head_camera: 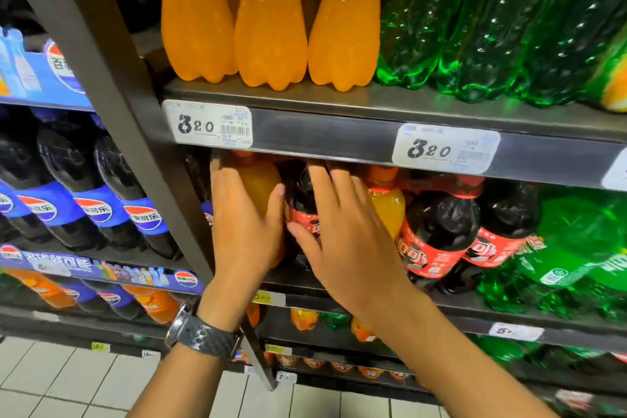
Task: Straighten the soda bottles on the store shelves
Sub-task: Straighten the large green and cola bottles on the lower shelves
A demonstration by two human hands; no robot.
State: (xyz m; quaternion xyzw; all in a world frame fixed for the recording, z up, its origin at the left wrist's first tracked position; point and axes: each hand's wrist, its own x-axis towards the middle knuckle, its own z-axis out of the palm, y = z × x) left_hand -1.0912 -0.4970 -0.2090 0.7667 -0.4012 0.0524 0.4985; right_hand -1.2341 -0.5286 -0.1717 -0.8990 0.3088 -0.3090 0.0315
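The left hand [244, 224] is wrapped round an orange soda bottle [259, 187], fingers behind its left side and thumb across the front, with a dark watch [203, 336] on the wrist. Just beside it, the right hand [342, 237] lies flat on a cola bottle [302, 200], fingers straight and spread up towards the neck, gripping nothing. Both bottles stand at the left end of the shelf [451, 305], close to its front edge and hard against the grey upright post [112, 78]. Behind the right hand's fingers is a second orange bottle [386, 207], then two more red-labelled cola bottles [437, 231] and green bottles [576, 248] towards the right end. Above the hands runs a price rail [322, 132] carrying white tags [207, 125] reading 3.20, and the shelf over it holds tall orange bottles [271, 27] and tall green bottles [475, 27]. Past the post to the left stand blue-labelled dark bottles [95, 193].
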